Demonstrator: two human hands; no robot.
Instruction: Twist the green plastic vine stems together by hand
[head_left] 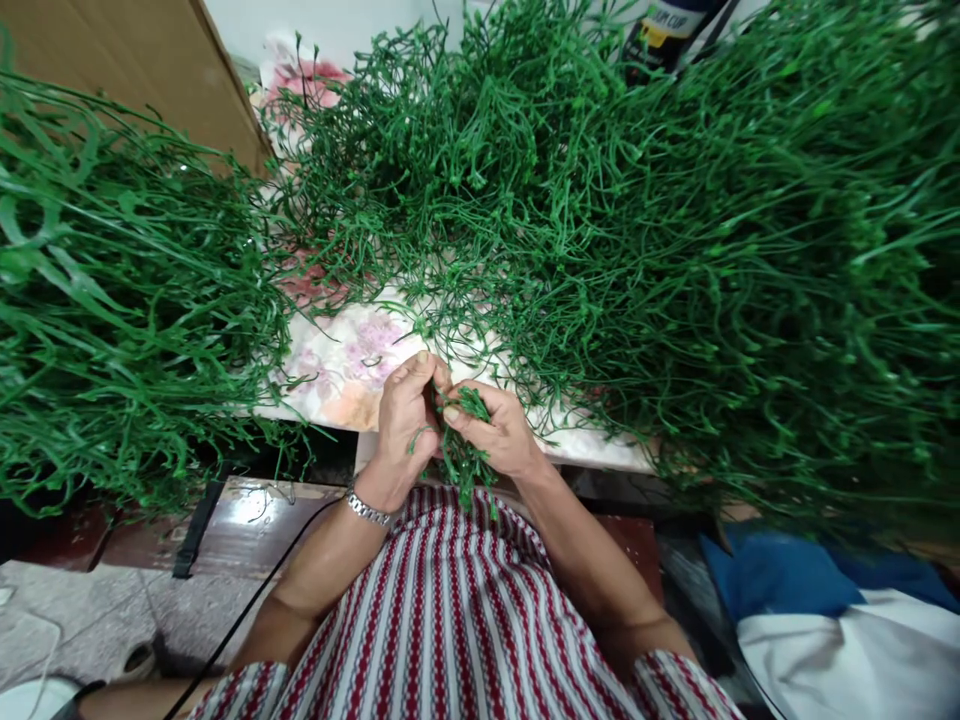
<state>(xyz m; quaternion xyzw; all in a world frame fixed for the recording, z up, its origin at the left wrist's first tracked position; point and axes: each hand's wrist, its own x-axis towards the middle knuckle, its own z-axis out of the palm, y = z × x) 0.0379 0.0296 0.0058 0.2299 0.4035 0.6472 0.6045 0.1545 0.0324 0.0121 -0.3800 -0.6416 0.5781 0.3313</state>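
Observation:
My right hand (491, 428) is closed round a small bunch of green plastic-looking sprigs (469, 462), whose budded tips hang down towards my lap. Close against it, my left hand (409, 400) has its fingers curled in at the top of the same bunch. A thin green piece also shows at its palm. The fingertips of both hands meet just above the table's front edge, so exactly what lies between them is partly hidden. Right in front is a flowered tablecloth (341, 365) with loose thin stems on it.
Large heaps of similar green stems lie at the left (135, 300), the back (487, 150) and the right (795, 290). A cardboard box (142, 70) stands at the back left, a dark labelled container (660, 40) at the back. Blue and white cloth (817, 610) lies lower right.

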